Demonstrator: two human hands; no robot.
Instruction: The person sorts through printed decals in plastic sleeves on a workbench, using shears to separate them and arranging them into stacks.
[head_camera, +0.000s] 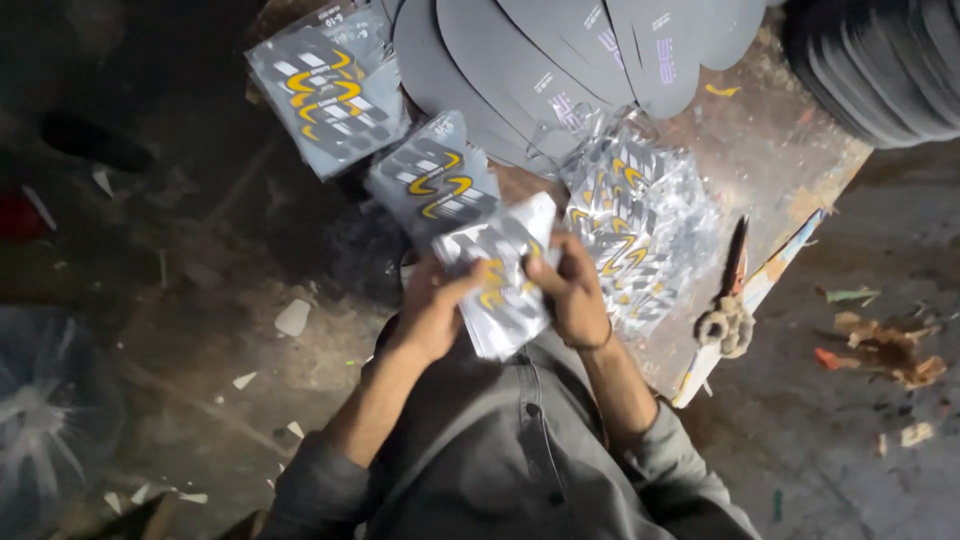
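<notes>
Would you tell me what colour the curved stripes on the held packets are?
Yellow-orange, on grey packets; head view.

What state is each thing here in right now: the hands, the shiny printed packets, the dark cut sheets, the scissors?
Left hand: closed on the held packet stack.
Right hand: closed on the same stack.
Held packet stack: lifted, fanned, tilted.
Packet pile: loose heap lying on the board.
Two packet bundles: lying flat, overlapping the board's edge.
Dark oval sheets: flat, fanned, overlapping.
Scissors: lying closed, untouched.
Wooden board: dusty, scrap-strewn.

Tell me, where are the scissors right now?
The scissors lie on the board's right edge, right of the right hand, beside the clear-wrapped packet pile.
</notes>
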